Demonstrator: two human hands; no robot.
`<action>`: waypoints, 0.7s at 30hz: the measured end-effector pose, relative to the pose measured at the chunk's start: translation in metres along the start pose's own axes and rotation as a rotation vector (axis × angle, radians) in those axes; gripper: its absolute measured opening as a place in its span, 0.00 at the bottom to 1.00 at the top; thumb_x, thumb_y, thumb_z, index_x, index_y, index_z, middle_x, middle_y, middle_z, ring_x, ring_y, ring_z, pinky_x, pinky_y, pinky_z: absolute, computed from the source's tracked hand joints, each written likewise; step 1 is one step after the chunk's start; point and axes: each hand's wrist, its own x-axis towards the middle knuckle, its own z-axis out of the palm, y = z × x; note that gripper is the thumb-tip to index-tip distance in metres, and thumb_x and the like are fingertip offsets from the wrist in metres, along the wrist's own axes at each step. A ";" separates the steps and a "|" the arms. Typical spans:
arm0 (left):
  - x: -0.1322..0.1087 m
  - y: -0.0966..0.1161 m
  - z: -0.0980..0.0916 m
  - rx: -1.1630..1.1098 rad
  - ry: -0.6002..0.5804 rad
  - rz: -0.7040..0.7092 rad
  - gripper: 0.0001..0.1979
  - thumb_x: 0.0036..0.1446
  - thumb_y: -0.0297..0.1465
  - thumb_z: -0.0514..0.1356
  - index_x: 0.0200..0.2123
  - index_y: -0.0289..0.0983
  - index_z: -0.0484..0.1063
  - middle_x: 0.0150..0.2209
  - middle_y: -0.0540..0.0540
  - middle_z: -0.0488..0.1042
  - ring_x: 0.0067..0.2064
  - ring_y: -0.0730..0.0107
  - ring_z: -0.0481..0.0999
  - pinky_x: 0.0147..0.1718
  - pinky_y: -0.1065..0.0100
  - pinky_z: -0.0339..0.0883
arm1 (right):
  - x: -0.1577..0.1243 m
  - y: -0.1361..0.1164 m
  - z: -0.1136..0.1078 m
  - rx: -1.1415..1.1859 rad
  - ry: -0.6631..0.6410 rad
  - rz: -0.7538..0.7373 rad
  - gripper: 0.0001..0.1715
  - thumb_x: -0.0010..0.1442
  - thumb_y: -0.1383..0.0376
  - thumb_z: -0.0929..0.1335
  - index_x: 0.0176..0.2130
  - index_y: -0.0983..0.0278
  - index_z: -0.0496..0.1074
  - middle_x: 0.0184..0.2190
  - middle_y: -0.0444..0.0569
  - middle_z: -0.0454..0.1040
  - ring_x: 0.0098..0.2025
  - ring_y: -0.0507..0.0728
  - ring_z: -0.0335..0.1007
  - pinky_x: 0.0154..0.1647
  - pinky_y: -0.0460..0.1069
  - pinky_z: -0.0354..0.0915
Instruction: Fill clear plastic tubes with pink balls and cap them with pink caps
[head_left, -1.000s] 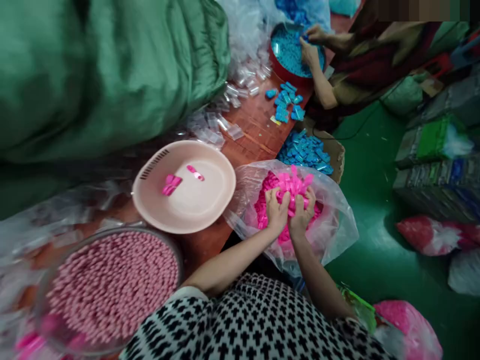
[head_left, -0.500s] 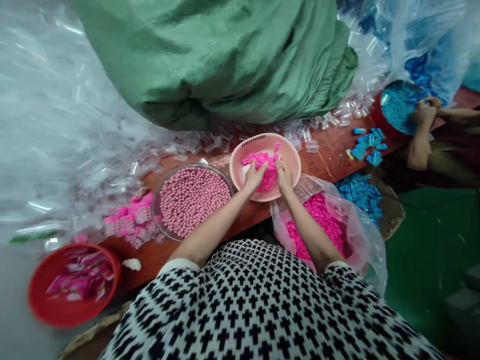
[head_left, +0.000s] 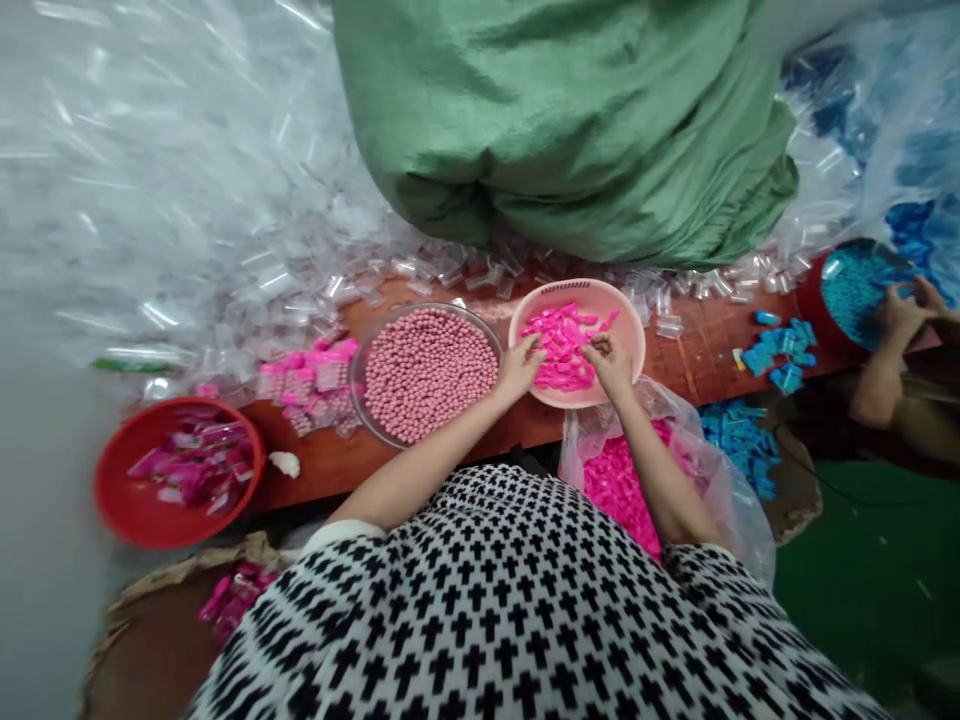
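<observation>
A peach plastic basin [head_left: 639, 345] holds a loose pile of small bright pink plastic pieces [head_left: 562, 345]. My left hand [head_left: 519, 368] is over its left rim, fingers a little bent and apart, with nothing visible in them. On the other side my right hand [head_left: 611, 365] reaches over the right part of the pile, fingers loosely curved and apart, close to the pieces. Left of the basin a round metal tray [head_left: 363, 405] is full of pink beads [head_left: 431, 372]. Beneath my right forearm, a clear plastic bag [head_left: 739, 520] contains more bright pink pieces [head_left: 619, 490].
A large green sack [head_left: 570, 130] and heaped clear plastic containers [head_left: 187, 170] lie behind. Pink-filled containers [head_left: 315, 375] and a red bowl [head_left: 105, 480] are left. At right are blue pieces [head_left: 784, 350] and a co-worker's hands [head_left: 904, 310] at a bowl of blue beads [head_left: 851, 290].
My hands have moved apart and let go of the bright pink pieces, which now lie in the basin. The view has shifted, showing more of the lower left.
</observation>
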 end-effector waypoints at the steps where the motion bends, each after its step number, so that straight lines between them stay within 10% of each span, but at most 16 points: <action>1: -0.007 0.001 -0.006 -0.034 0.011 0.013 0.23 0.56 0.32 0.61 0.56 0.40 0.70 0.53 0.42 0.74 0.48 0.61 0.77 0.50 0.59 0.71 | -0.003 -0.010 0.003 -0.022 -0.038 -0.051 0.23 0.50 0.51 0.70 0.40 0.64 0.70 0.33 0.48 0.75 0.33 0.54 0.70 0.40 0.52 0.68; 5: -0.032 0.006 -0.037 -0.301 0.017 -0.006 0.22 0.56 0.35 0.61 0.54 0.38 0.70 0.50 0.42 0.75 0.46 0.61 0.78 0.45 0.60 0.74 | -0.017 -0.056 0.031 -0.008 -0.259 -0.226 0.19 0.52 0.55 0.71 0.40 0.63 0.73 0.36 0.49 0.77 0.35 0.55 0.71 0.42 0.53 0.68; 12: -0.066 0.000 -0.104 -0.613 0.242 -0.130 0.16 0.51 0.35 0.64 0.43 0.35 0.73 0.40 0.45 0.78 0.41 0.66 0.79 0.46 0.60 0.75 | -0.018 -0.111 0.109 0.290 -0.440 -0.108 0.23 0.46 0.51 0.74 0.38 0.62 0.72 0.32 0.45 0.75 0.35 0.54 0.70 0.41 0.51 0.67; 21: -0.102 -0.042 -0.156 -0.531 0.425 -0.256 0.18 0.50 0.37 0.64 0.44 0.35 0.74 0.41 0.44 0.78 0.40 0.65 0.79 0.39 0.60 0.78 | 0.015 -0.124 0.125 -0.044 -0.686 -0.139 0.18 0.48 0.55 0.72 0.35 0.65 0.73 0.31 0.46 0.76 0.34 0.55 0.70 0.39 0.51 0.65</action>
